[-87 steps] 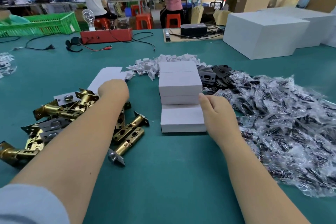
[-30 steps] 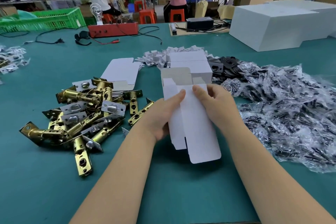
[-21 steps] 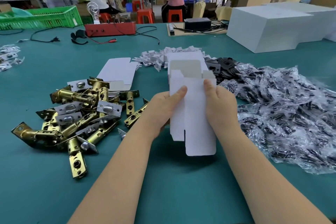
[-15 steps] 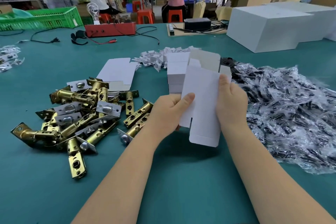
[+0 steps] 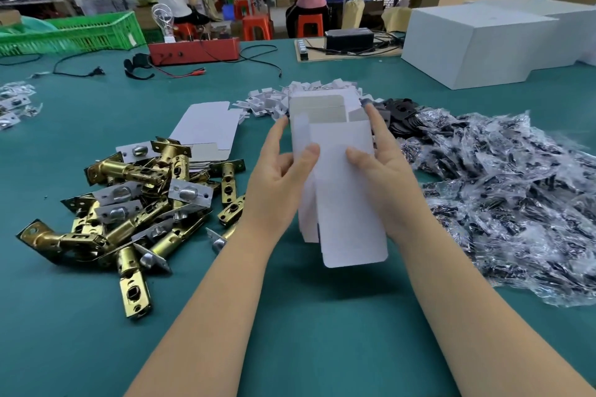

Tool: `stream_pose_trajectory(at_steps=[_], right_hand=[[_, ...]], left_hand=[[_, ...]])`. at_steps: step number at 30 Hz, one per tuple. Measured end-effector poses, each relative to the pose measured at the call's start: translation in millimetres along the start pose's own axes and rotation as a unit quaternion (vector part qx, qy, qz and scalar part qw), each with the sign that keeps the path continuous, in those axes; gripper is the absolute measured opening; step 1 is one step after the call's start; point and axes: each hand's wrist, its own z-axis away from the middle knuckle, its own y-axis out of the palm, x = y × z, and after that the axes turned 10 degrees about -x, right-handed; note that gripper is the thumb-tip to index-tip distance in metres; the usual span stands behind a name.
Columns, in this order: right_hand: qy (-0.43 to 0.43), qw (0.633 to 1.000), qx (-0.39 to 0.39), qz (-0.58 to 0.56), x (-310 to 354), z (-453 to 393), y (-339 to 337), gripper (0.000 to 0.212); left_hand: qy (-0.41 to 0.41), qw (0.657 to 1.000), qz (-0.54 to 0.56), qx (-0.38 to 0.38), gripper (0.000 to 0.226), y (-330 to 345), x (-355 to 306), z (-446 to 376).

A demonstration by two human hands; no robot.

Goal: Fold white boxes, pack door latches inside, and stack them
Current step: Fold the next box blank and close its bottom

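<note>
I hold a white box blank (image 5: 342, 190) upright over the green table, half opened into a tube, its far flaps spread and its long near flap hanging down. My left hand (image 5: 277, 184) grips its left side, thumb on the front face. My right hand (image 5: 383, 177) grips the right side, thumb on the front, index finger up along the edge. A pile of brass door latches (image 5: 135, 203) lies to the left. Flat white blanks (image 5: 206, 129) lie behind the latches. The stack of finished boxes is hidden behind the blank.
A heap of bagged black hardware (image 5: 516, 196) covers the table on the right, with black plates (image 5: 403, 116) behind it. Small white card pieces (image 5: 271, 100) lie further back. Large white cartons (image 5: 477, 42), a red device (image 5: 193, 50) and a green crate (image 5: 71, 32) stand at the far edge.
I picked a flat blank off the pile and brought it in front of me. Over the last second I turned it back upright and opened it out between both hands.
</note>
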Motion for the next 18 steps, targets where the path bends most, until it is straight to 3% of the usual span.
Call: stream_pose_trajectory(at_steps=[2, 4, 8, 11, 15, 18], right_hand=[[-0.038, 0.997, -0.002, 0.06, -4.1, 7.1, 7.5, 0.074], [-0.059, 0.994, -0.01, 0.087, -7.3, 11.4, 13.0, 0.08], [-0.005, 0.998, 0.02, 0.053, -7.4, 12.1, 13.2, 0.075], [-0.01, 0.997, 0.012, 0.079, -7.0, 11.4, 13.6, 0.045], [-0.042, 0.989, -0.021, 0.141, -8.9, 9.3, 13.4, 0.004], [-0.041, 0.987, -0.004, 0.157, -9.3, 10.3, 14.7, 0.011]], left_hand=[[0.025, 1.0, -0.002, 0.0, 0.075, 0.9, 1.1, 1.7], [0.018, 1.0, 0.009, 0.004, 0.072, 1.9, 1.7, 2.9], [-0.033, 0.993, 0.117, 0.012, 0.034, 0.1, -0.9, -0.6], [-0.037, 0.992, 0.12, 0.012, 0.013, -0.1, -3.3, 0.2], [-0.016, 0.997, 0.07, -0.029, 0.022, 2.5, -3.8, 2.3], [-0.036, 0.994, 0.059, -0.087, 0.042, -2.1, -6.7, -0.3]])
